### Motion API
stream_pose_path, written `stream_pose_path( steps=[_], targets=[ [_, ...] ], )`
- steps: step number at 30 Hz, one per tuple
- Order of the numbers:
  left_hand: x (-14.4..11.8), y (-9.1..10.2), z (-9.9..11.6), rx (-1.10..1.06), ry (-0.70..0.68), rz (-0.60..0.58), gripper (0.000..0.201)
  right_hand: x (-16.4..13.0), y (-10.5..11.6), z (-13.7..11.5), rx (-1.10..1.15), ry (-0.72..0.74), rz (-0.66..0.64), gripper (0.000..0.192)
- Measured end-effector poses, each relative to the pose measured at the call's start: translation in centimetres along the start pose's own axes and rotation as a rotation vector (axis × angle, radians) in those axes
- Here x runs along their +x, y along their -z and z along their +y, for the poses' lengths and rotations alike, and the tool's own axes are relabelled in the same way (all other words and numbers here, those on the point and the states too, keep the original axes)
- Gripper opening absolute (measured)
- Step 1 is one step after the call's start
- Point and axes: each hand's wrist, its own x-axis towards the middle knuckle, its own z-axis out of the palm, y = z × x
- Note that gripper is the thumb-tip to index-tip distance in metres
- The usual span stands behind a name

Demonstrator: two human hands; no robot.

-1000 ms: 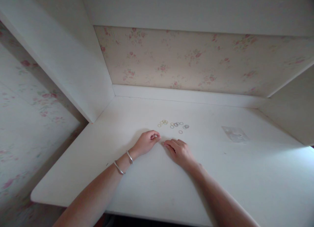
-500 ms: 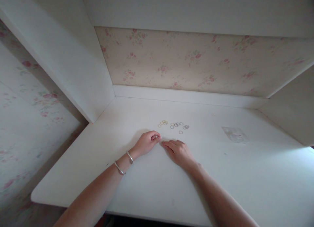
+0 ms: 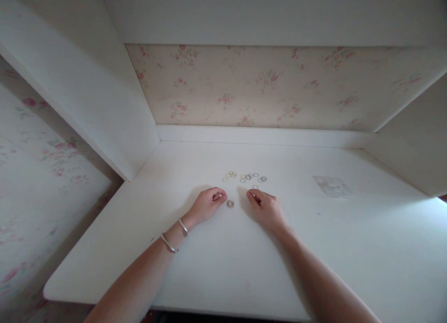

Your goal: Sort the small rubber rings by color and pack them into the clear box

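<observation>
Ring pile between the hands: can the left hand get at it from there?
Likely yes: the left hand is right beside the ring pile, and the right hand is apart on the other side, leaving the way free. Whether the left hand pinches something is too small to tell.

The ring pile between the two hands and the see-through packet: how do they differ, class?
Shape: the ring pile is round; the packet is four-sided.
Size: the ring pile is smaller than the packet.
Place: the ring pile lies close to the left hand; the packet lies to the right of the right hand.
Both rest on the white desk.
</observation>
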Motion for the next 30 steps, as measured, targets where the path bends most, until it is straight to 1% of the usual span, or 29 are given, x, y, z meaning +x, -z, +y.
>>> stream_pose_path(
  steps=[6, 10, 12, 16, 18, 20, 22, 25, 30],
  targets=[
    [0.1, -0.1, -0.2, -0.012, 0.016, 0.005, 0.029, 1.2, 1.9, 2.2, 0.0, -0.267, 0.163, 0.037],
    [1.0, -0.4, 0.1, -0.054, 0.065, 0.007, 0.03, 1.5, 2.8, 3.6, 0.078, -0.381, 0.263, 0.039],
    [1.9, -0.9, 0.6, -0.02, 0.047, -0.018, 0.029, 1.6, 2.9, 4.1, 0.122, -0.413, 0.292, 0.04],
    [4.0, -2.9, 2.6, 0.13, -0.094, -0.122, 0.026, 1.7, 2.8, 4.4, 0.15, -0.408, 0.277, 0.042],
    [5.2, -4.0, 3.6, 0.225, -0.176, -0.132, 0.023, 1.7, 2.9, 4.3, 0.142, -0.397, 0.255, 0.043],
    [6.3, -5.0, 4.3, 0.302, -0.229, -0.126, 0.021, 1.7, 2.9, 4.3, 0.136, -0.39, 0.247, 0.042],
    [7.3, -5.8, 4.7, 0.351, -0.246, -0.128, 0.02, 1.8, 3.0, 4.2, 0.136, -0.39, 0.243, 0.041],
    [8.4, -6.7, 4.7, 0.391, -0.242, -0.149, 0.018, 1.8, 2.9, 4.3, 0.141, -0.385, 0.221, 0.04],
    [8.7, -7.0, 4.3, 0.467, -0.27, -0.188, 0.017, 1.8, 2.7, 4.3, 0.136, -0.352, 0.187, 0.041]
  ],
)
